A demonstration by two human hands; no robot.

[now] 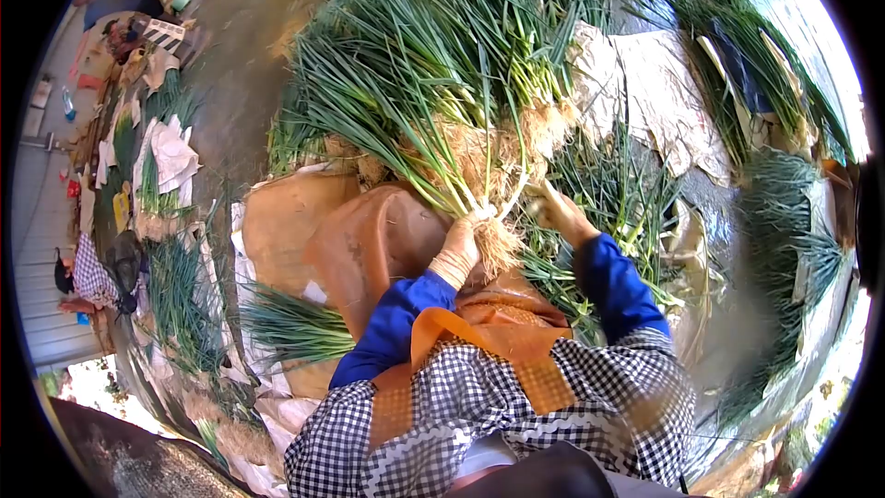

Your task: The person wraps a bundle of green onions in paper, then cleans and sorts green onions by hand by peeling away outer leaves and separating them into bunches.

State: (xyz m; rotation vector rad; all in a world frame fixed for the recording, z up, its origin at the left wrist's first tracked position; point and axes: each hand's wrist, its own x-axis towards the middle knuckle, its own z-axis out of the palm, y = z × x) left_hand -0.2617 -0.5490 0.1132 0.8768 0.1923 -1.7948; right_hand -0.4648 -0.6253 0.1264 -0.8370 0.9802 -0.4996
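My left hand (463,242) is wrapped round the lower stems of a few green onions (431,159), whose pale roots (498,244) hang beside it. Their leaves spread up and to the left. My right hand (559,212) is just right of these stems, its fingers bent close to one stalk; what they pinch, if anything, is too small to make out. Beyond both hands lies a large pile of green onions (415,46) with roots toward me. A brown apron or sheet (383,231) covers my lap.
Loose green leaves (618,184) lie to the right, below a whitish sack (654,83). A small bundle of onions (300,325) rests at left on brown card (290,226). More bundles (784,249) line the right side. Another person (138,9) is at the upper left.
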